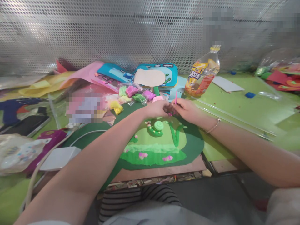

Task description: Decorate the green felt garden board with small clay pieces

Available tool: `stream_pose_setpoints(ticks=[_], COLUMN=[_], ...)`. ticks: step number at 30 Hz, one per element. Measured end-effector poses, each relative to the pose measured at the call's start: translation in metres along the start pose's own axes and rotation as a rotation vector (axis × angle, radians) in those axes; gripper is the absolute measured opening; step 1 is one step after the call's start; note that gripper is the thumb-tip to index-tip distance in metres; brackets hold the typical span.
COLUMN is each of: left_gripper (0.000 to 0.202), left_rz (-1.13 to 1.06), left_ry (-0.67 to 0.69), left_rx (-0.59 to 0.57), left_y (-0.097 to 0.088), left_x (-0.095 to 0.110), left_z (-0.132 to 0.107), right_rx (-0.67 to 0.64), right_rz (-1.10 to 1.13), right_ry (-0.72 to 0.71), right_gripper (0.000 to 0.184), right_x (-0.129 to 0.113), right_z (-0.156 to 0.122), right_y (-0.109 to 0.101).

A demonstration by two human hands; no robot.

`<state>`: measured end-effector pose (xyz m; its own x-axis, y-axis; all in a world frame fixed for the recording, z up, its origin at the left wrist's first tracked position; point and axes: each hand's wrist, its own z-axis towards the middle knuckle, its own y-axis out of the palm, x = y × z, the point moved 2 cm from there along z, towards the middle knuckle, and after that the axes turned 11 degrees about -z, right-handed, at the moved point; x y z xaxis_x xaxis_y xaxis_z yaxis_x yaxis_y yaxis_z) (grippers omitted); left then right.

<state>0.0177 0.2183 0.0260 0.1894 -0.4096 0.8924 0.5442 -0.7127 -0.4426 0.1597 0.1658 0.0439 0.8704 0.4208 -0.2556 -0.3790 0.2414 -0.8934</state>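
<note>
My left hand and my right hand meet above the far edge of a green clay picture on a dark green board. The right hand is closed around a thin pink stick tool that points up. The left hand's fingers are curled against a small dark lump held between both hands. A green clay snail and a V-shaped green stem lie on the picture just below the hands.
Small bags of coloured clay lie behind the board. An orange drink bottle leans at the right. Coloured paper sheets, a phone, a white box with a cable and a perforated metal wall surround the workspace.
</note>
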Motion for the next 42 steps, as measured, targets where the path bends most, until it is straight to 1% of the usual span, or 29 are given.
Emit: stream_pose_setpoints(ticks=[4,9,12,18,20,29,33,42], left_gripper=[0.024,0.023,0.023,0.024,0.025,0.024,0.024,0.020], left_rz=[0.053,0.065,0.057,0.044,0.038,0.046,0.052,0.011], left_ry=[-0.012,-0.022,-0.027,-0.016,-0.009,0.001,0.000,0.008], left_rx=[0.027,0.024,0.005,-0.045,-0.050,-0.015,0.005,-0.017], left_y=[-0.0002,-0.0028,-0.0042,-0.0039,-0.0035,-0.0028,-0.0032,-0.0023], left_x=[0.0006,0.0067,0.0080,0.0044,0.0042,0.0034,0.0028,0.0037], left_z=[0.0000,-0.0022,-0.0032,-0.0013,-0.0009,-0.0007,-0.0006,-0.0008], right_rx=[0.010,0.027,0.028,-0.026,-0.026,0.008,-0.003,0.007], right_rz=[0.007,0.007,0.020,0.023,0.023,0.005,-0.014,-0.066], right_ry=[-0.032,-0.055,-0.058,-0.062,-0.073,-0.108,-0.099,-0.095], right_gripper=[0.018,0.020,0.021,0.021,0.020,0.019,0.018,0.019], right_x=[-0.0020,-0.0009,-0.0020,-0.0075,-0.0080,-0.0067,-0.0071,-0.0067], right_z=[-0.0001,-0.0003,-0.0013,-0.0028,-0.0023,-0.0013,-0.0008,0.0006], right_y=[-0.0009,-0.0002,-0.0016,-0.0040,-0.0035,-0.0009,0.0000,0.0031])
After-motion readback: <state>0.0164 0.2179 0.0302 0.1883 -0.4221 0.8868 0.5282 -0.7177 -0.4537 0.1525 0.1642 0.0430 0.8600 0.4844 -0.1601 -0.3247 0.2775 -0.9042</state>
